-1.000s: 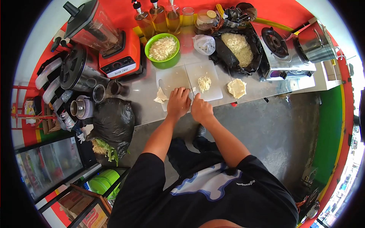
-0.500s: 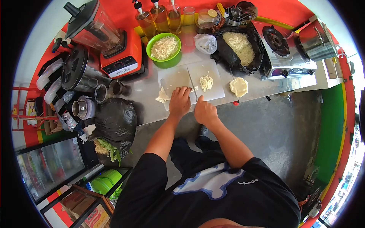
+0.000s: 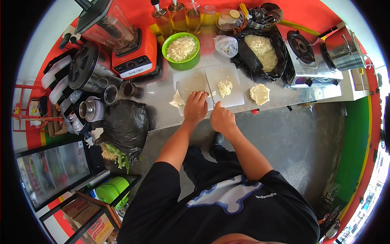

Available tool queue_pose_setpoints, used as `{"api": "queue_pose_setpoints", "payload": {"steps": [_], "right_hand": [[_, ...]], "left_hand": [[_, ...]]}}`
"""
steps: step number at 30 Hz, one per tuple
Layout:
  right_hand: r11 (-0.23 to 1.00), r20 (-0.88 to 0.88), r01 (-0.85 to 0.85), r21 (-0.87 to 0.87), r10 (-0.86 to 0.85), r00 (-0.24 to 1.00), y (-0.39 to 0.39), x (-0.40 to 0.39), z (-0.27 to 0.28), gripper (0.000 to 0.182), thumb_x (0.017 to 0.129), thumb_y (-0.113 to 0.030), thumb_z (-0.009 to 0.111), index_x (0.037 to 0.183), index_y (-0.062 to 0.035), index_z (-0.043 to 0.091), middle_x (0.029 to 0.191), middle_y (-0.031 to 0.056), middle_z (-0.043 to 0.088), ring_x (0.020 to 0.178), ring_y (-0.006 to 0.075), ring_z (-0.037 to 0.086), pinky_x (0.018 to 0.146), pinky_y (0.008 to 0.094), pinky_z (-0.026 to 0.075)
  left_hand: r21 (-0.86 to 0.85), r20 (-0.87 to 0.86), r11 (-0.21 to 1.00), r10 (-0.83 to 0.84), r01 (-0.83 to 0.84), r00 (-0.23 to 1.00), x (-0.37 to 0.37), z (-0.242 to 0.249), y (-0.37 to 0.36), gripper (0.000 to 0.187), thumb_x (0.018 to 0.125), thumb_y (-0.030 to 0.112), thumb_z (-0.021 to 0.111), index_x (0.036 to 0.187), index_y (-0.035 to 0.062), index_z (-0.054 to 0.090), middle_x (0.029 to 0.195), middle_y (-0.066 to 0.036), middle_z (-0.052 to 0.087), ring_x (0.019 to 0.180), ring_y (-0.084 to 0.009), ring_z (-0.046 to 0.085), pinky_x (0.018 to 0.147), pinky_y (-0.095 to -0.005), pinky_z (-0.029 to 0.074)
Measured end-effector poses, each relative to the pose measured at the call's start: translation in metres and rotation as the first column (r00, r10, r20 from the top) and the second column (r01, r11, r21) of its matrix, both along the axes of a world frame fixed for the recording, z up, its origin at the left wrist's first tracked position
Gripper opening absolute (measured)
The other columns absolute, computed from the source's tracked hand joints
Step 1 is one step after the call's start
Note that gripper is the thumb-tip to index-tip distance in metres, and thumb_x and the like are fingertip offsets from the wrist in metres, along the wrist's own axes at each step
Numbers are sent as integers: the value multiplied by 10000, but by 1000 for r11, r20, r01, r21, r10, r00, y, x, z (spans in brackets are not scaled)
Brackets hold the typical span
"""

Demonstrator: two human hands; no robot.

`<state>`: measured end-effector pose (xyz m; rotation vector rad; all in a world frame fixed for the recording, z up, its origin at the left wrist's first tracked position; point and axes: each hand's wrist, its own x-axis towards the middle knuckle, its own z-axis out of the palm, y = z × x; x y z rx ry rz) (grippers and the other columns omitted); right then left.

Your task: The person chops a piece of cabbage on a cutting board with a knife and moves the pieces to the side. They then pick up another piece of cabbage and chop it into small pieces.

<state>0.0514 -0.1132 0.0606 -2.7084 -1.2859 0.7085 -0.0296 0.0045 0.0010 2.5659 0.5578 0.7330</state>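
Observation:
My right hand (image 3: 223, 120) is closed round the handle of a knife (image 3: 209, 86), whose long thin blade points away from me across a white cutting board (image 3: 190, 77). Just left of the blade my left hand (image 3: 196, 106) presses down with bent fingers; a bit of pale food (image 3: 212, 94) shows at its fingertips, the rest hidden under the hand. Right of the blade lies a small heap of thin pale strips (image 3: 225, 88). A torn pale piece (image 3: 176, 99) rests at the board's left edge, and a round pale slab (image 3: 259, 94) lies on the steel counter to the right.
Behind the board stand a green bowl (image 3: 181, 52) of shredded food, a knotted plastic bag (image 3: 226, 46) and a black bag (image 3: 280, 61) holding more shreds. A red blender (image 3: 136, 55) is at left, a gas stove (image 3: 313, 67) at right. A full black bag (image 3: 124, 126) sits front left.
The whole view has shifted slightly, so the counter items appear a little to the right. Both hands keep nearly the same place at the board, the knife between them.

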Motion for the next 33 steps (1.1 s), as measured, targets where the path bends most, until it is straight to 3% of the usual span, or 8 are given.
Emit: {"api": "queue_pose_setpoints", "payload": {"steps": [5,7,17,23,33], "right_hand": [[1000,2,12,-19,-12,1000,-6,-11,-15,285,911,-116,564,1127,43,466,914,225,727,836,373,743,731,437,603],[999,-23,26,42,-25,999,-2,-8,-21,231,928,-142,528,1064,30,455,879,262,710,837,440,719,740,498,588],[1000,-45,3,26,-2,999,-10,-9,-10,239,917,-139,548,1059,29,454,875,264,708,823,422,725,712,487,592],[994,9,2,105,-3,1000,0,0,-24,239,912,-134,552,1061,29,462,866,262,708,817,426,723,708,488,592],[998,-40,21,54,-19,999,-3,-11,-20,235,911,-116,546,1060,40,451,855,262,711,810,439,720,715,491,589]], "left_hand": [[-14,29,1000,-5,6,1000,0,0,1,297,780,-12,590,1070,37,628,1065,-109,611,990,-332,556,880,-432,482],[24,-22,1000,-1,2,1000,-1,-2,1,315,792,13,614,1104,55,629,1105,-72,608,989,-293,566,865,-406,475],[-11,-65,1000,21,-22,998,0,-1,-1,302,797,23,619,1098,48,629,1066,-85,590,993,-301,563,883,-422,483],[-2,-45,1000,11,-11,999,0,0,-1,283,805,23,613,1086,52,623,1086,-95,584,997,-300,562,886,-416,486],[-29,-2,999,21,-21,1000,0,-3,2,247,811,16,593,1057,34,606,1052,-111,599,990,-323,565,875,-429,488]]}}
